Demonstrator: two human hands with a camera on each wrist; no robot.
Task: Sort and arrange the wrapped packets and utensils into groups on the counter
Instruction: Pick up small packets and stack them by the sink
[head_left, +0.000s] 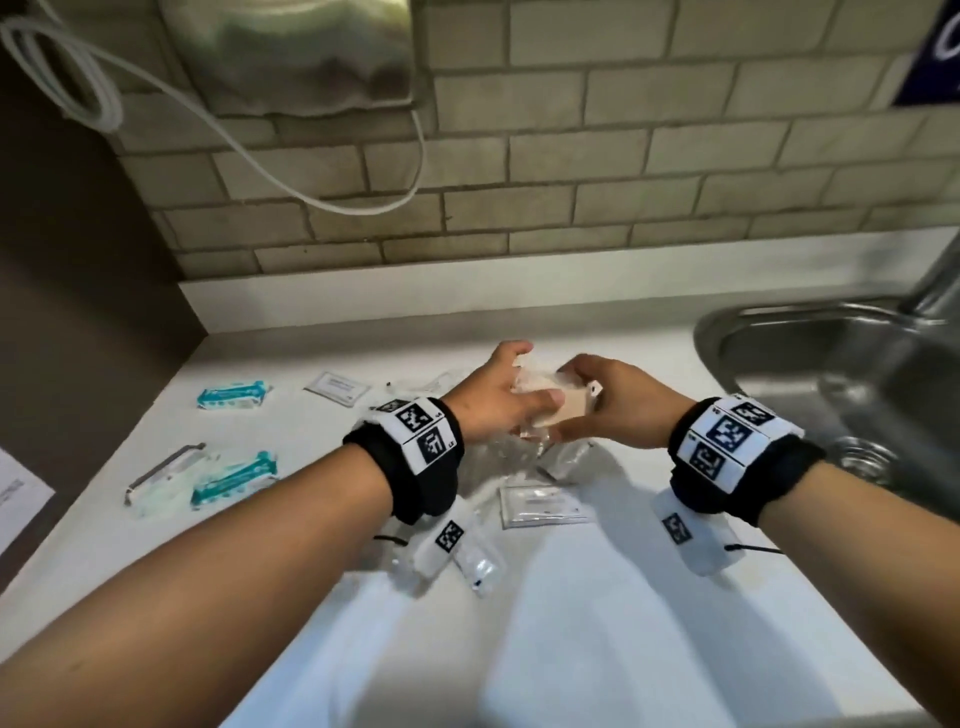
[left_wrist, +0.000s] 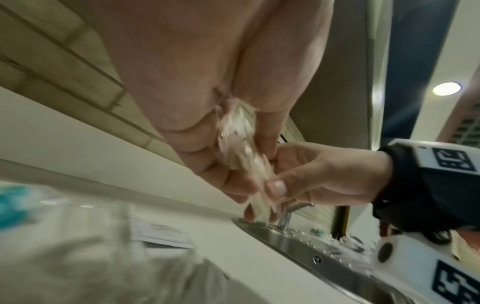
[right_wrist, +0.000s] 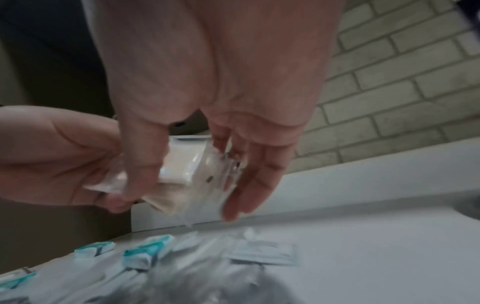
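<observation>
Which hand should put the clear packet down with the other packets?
Probably the left hand. Both hands hold the clear packet above the counter, but the blue packets and the flat white packet lie on the left side, while the right hand is nearer the sink.

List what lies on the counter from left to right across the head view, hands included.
Wrapped utensil → near teal packet → flat white sachet → left hand → clear-wrapped packet held by both hands → right hand → sink.
</observation>
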